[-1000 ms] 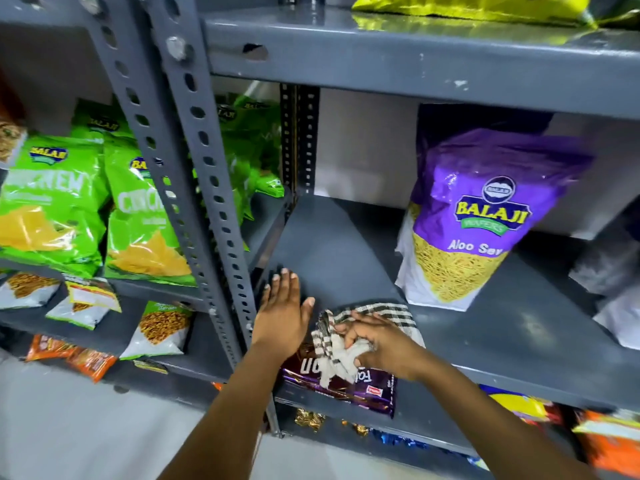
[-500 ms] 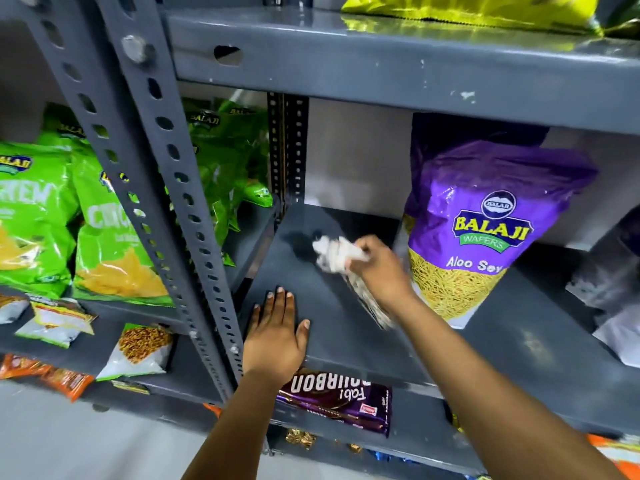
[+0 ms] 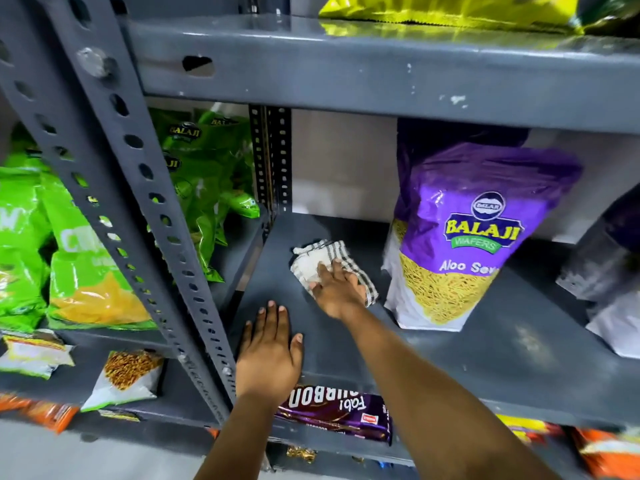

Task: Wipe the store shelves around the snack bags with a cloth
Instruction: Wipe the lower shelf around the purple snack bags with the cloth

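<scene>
A person's two bare hands work on a grey metal shelf [image 3: 433,344] in a store. The landmark is a tall purple snack bag [image 3: 464,237] marked "Balaji Wafers Aloo Sev", standing upright toward the back of this shelf, its lower half clear and showing thin yellow strands.

Just to the left of the purple bag, close to it, lies the cloth [image 3: 322,263]. It is white with dark woven stripes forming a check pattern, bunched and folded into a rumpled pad, flat against the shelf surface. The right hand [image 3: 337,292] presses down on the cloth's near edge, palm down, fingers spread over the fabric; it pins the cloth rather than closing around it.

Further left and nearer the front edge than the purple bag, the left hand [image 3: 268,355] rests flat on the bare shelf, fingers extended together, holding nothing.

Left of the purple bag, past a perforated grey upright post [image 3: 138,209], bright green snack bags [image 3: 79,265] stand in a row on the neighbouring shelf. Below the purple bag, on the next shelf down, a dark purple biscuit packet [image 3: 339,414] lies on its side, partly behind the left wrist.
</scene>
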